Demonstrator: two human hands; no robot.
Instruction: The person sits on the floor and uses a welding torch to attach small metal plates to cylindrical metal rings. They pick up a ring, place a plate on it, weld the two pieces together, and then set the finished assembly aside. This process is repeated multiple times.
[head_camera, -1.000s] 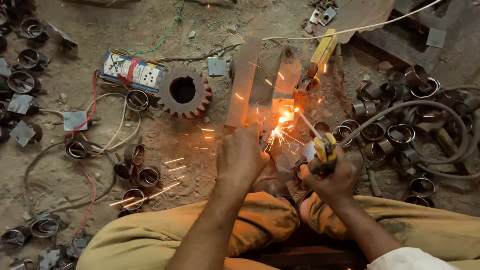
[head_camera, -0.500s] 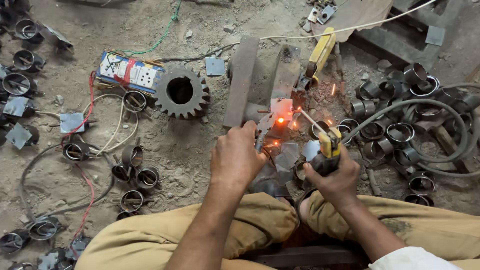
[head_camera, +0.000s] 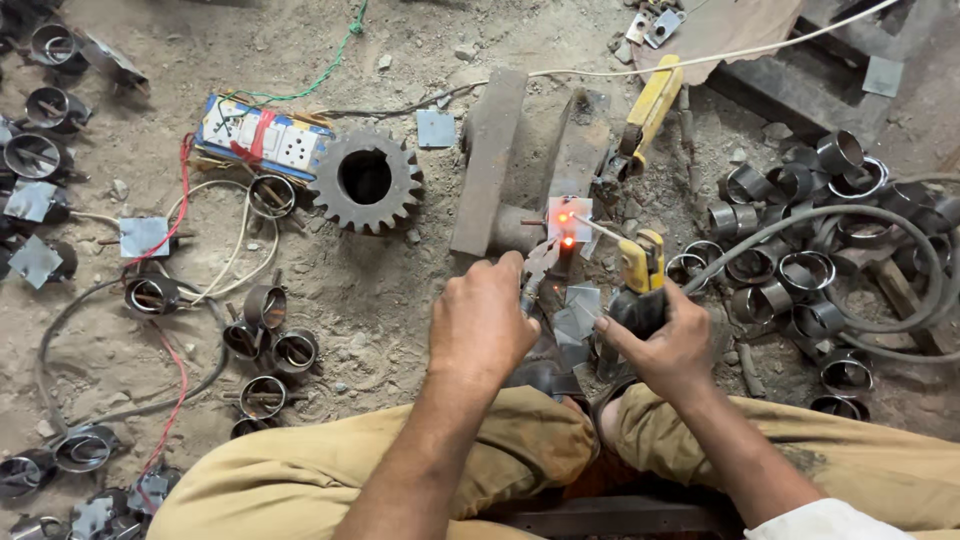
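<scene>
Two hands are recorded at work over a small square steel plate (head_camera: 570, 213), at 12 o'clock from the knees.
- Left hand (head_camera: 487, 325): closed on pliers (head_camera: 537, 272), by which the workpiece is steadied.
- Right hand (head_camera: 668, 345): fist closed round a yellow electrode holder (head_camera: 640, 268); its rod (head_camera: 600, 229) is pointed at 10 o'clock, at the plate.
- Step judged: tack welding; two spots are seen glowing.
- Next move: a steady rod tip is called for.
- Gear wheel (head_camera: 366, 179): lying at 10 o'clock, well apart.

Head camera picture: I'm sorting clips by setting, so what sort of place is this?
Most likely a small metalworking or welding workshop with a dirt floor. The right hand holds a yellow-handled welding holder by a glowing metal piece; cut metal rings and a big steel gear lie on the ground.
</scene>
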